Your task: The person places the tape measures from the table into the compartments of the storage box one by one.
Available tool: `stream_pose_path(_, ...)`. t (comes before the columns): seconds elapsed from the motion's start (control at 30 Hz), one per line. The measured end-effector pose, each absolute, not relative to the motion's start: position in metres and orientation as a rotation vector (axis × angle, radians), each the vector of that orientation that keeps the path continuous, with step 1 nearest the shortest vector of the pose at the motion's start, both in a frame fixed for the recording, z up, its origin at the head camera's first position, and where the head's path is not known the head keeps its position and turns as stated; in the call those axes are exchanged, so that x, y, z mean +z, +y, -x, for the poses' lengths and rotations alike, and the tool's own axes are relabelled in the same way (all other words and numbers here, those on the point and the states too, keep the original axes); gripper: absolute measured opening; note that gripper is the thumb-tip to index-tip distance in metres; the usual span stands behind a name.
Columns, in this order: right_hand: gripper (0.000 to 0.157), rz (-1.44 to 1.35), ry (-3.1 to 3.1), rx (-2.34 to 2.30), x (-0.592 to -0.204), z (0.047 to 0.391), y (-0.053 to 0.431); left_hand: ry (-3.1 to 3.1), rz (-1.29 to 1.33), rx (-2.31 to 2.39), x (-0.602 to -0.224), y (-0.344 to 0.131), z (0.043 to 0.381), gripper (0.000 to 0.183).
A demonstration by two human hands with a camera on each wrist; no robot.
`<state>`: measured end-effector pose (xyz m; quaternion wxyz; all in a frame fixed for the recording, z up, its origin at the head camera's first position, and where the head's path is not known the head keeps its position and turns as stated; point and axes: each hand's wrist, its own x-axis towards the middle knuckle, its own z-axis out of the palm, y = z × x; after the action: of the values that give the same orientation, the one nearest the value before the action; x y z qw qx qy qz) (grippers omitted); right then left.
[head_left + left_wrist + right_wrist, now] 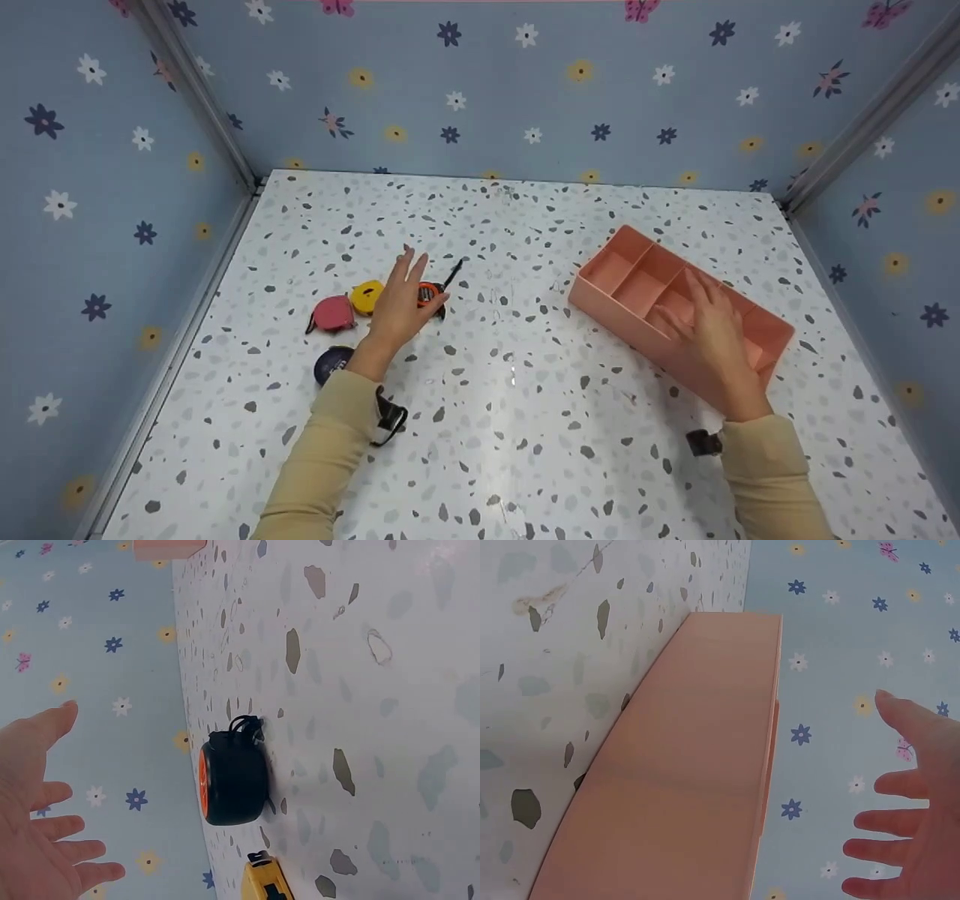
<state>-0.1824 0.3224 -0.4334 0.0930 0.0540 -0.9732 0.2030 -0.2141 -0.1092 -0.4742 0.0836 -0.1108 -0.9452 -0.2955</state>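
Note:
My left hand point(399, 304), fingers spread, hovers above a cluster of tape measures at the left of the table. Partly covered by it is a black tape measure with an orange face point(427, 292), whose black strap points away. A yellow tape measure point(365, 298) and a pinkish-red one point(332, 313) lie to its left. Beside the left wrist is a dark navy round one point(330, 364), partly hidden. Over the pink divided box point(626, 330) is my right hand point(718, 334), its fingers extended and holding nothing. In the right wrist view, that hand appears apart from the box's side wall point(675, 735).
The speckled white table point(510, 420) is bounded by blue flowered panels point(495, 97) at the back and both sides. Grey metal posts point(202, 90) stand at the rear corners. The box sits at an angle on the right, with thin dividers point(632, 270).

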Motion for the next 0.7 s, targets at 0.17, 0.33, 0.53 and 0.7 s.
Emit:
stream_pose_path(0.17,0.072,-0.104,-2.863,0.665,-0.436,0.174,0.333,-2.865,0.327,-0.972,-0.478,-0.109,0.217,0.07)
stream_pose_path(0.33,0.07,-0.023,-2.831,0.719,-0.438,0.165,0.34,-2.889,0.323,-0.994,-0.483,-0.108,0.222,0.067)
stream_pose_path(0.53,0.067,0.111,-2.854,0.732,-0.444,0.156,0.346,-2.938,0.296,-0.98,-0.491,-0.107,0.227,0.065)
stream_pose_path(0.7,0.065,0.202,-2.831,0.765,-0.449,0.149,0.351,-2.962,0.285,-1.0,-0.496,-0.108,0.231,0.064)
